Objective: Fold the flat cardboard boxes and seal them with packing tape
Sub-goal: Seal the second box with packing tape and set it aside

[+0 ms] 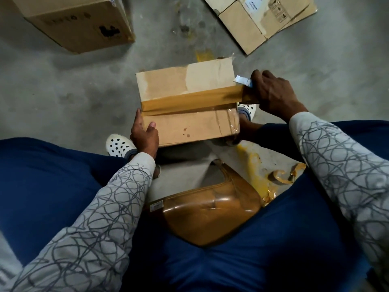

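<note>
We are steadying the box (pixel 187 123) on the floor (pixel 73 91) between our feet (pixel 120 145), left hand (pixel 145 137) curling its fingers (pixel 138 116) round the left end against sliding. Right hand (pixel 273 93) is gripping the tape roll (pixel 249 96) at the right edge, pulling the strip (pixel 189 101) taut across the top.

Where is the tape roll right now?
Head view, right of centre: the tape roll is in the right hand, at the right edge of the small box, beside a white shoe.

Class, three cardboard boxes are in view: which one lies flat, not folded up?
The flat box at top right on the floor; the held box and the top-left box are folded up.
</note>
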The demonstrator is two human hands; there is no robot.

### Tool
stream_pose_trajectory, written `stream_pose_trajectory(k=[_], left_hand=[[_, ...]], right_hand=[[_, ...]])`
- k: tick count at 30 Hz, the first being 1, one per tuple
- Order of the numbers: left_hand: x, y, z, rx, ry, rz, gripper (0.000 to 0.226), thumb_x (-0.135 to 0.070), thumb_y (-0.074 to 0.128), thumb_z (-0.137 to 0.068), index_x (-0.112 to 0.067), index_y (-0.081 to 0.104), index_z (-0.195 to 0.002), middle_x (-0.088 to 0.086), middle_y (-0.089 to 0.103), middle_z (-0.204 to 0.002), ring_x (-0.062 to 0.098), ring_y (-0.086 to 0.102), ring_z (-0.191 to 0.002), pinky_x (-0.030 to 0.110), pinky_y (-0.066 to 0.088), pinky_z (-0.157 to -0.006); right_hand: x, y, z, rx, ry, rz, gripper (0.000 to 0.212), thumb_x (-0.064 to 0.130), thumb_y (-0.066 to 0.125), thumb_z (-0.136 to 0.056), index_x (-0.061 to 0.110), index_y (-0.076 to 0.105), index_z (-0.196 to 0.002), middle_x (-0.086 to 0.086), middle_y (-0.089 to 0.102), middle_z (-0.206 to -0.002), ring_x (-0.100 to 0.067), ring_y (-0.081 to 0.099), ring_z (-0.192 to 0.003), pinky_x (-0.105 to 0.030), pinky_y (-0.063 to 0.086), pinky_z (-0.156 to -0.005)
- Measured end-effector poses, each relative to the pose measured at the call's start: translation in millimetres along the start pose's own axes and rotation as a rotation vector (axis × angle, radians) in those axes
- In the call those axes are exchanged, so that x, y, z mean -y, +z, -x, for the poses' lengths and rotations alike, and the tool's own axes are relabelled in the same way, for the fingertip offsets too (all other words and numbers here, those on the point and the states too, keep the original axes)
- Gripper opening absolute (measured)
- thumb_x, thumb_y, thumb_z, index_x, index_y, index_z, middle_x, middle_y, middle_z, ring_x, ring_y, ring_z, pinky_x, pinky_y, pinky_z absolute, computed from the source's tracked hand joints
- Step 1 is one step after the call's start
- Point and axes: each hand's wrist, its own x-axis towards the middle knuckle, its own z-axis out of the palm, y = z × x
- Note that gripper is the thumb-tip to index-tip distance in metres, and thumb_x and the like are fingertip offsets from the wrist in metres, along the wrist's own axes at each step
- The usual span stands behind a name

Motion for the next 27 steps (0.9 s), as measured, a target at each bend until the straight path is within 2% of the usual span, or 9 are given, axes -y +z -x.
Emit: stream_pose_trajectory(k=[7,10,12,14,16,19,20,24,27], left_hand=[[0,-1,0,0.001,0.008,0.026,0.063,-0.005,0.062,-0.093,-0.027,0.043,-0.150,-0.001,0.048,-0.150,0.014,0.047,-0.136,0.027,0.037,-0.113],[3,-2,-3,0.010,0.015,0.010,0.064,-0.006,0.063,-0.092,-0.028,0.044,-0.149,0.001,0.051,-0.148,0.016,0.050,-0.135,0.030,0.039,-0.113],[1,-1,-2,0.010,0.048,-0.087,0.066,-0.006,0.060,-0.093,-0.026,0.039,-0.152,0.002,0.046,-0.153,0.019,0.045,-0.139,0.032,0.036,-0.116],[-1,2,0,-0.013,0.247,-0.345,0.070,-0.005,0.056,-0.094,-0.020,0.027,-0.157,0.007,0.026,-0.163,0.024,0.026,-0.149,0.033,0.024,-0.121],[2,7,-2,0.022,0.517,-0.577,0.073,-0.016,0.052,-0.096,-0.012,0.016,-0.159,0.014,0.008,-0.166,0.030,0.007,-0.153,0.039,0.011,-0.124],[3,19,2,0.083,0.588,-0.823,0.087,-0.054,0.037,-0.097,-0.004,-0.001,-0.158,0.021,-0.008,-0.164,0.037,-0.008,-0.152,0.048,-0.005,-0.124],[3,24,5,0.087,0.604,-0.885,0.092,-0.061,0.032,-0.096,-0.002,-0.003,-0.157,0.022,-0.009,-0.164,0.037,-0.010,-0.152,0.049,-0.007,-0.123],[-3,44,22,0.229,0.709,-0.951,0.102,-0.070,0.028,-0.093,0.003,-0.005,-0.155,0.024,-0.013,-0.163,0.039,-0.013,-0.151,0.052,-0.003,-0.123],[-8,69,43,0.371,0.796,-0.994,0.104,-0.074,0.028,-0.091,0.001,-0.007,-0.156,0.022,-0.016,-0.163,0.037,-0.016,-0.151,0.052,-0.003,-0.123]], right_hand=[[0,20,-7,-0.012,-0.036,-0.038,0.050,0.005,0.070,-0.080,0.008,0.033,-0.113,-0.023,0.057,-0.096,-0.042,0.055,-0.087,-0.040,0.041,-0.057],[1,31,-12,0.020,0.006,-0.058,0.049,0.009,0.069,-0.083,0.007,0.034,-0.118,-0.023,0.056,-0.104,-0.042,0.055,-0.093,-0.040,0.037,-0.059],[1,37,-15,0.046,0.035,-0.077,0.052,0.014,0.069,-0.085,0.009,0.031,-0.120,-0.022,0.056,-0.108,-0.041,0.053,-0.101,-0.040,0.037,-0.058],[0,41,-17,0.052,0.054,-0.115,0.052,0.019,0.069,-0.086,0.005,0.034,-0.122,-0.022,0.056,-0.111,-0.041,0.052,-0.104,-0.042,0.039,-0.058],[-2,44,-18,0.046,0.087,-0.175,0.057,0.025,0.071,-0.086,0.003,0.034,-0.123,-0.024,0.056,-0.112,-0.042,0.052,-0.103,-0.046,0.045,-0.061],[-7,48,-21,0.028,0.195,-0.316,0.081,0.042,0.080,-0.079,-0.002,0.032,-0.128,-0.027,0.055,-0.113,-0.043,0.054,-0.101,-0.047,0.047,-0.069],[-8,50,-21,0.033,0.211,-0.344,0.085,0.045,0.081,-0.078,-0.002,0.031,-0.128,-0.027,0.055,-0.113,-0.044,0.055,-0.100,-0.047,0.047,-0.070],[-5,59,-23,0.044,0.223,-0.367,0.070,0.038,0.078,-0.082,0.004,0.031,-0.122,-0.027,0.055,-0.110,-0.045,0.058,-0.094,-0.044,0.046,-0.067],[-6,63,-24,0.028,0.233,-0.368,0.074,0.036,0.080,-0.081,0.004,0.031,-0.125,-0.026,0.056,-0.109,-0.043,0.058,-0.094,-0.046,0.048,-0.068]])
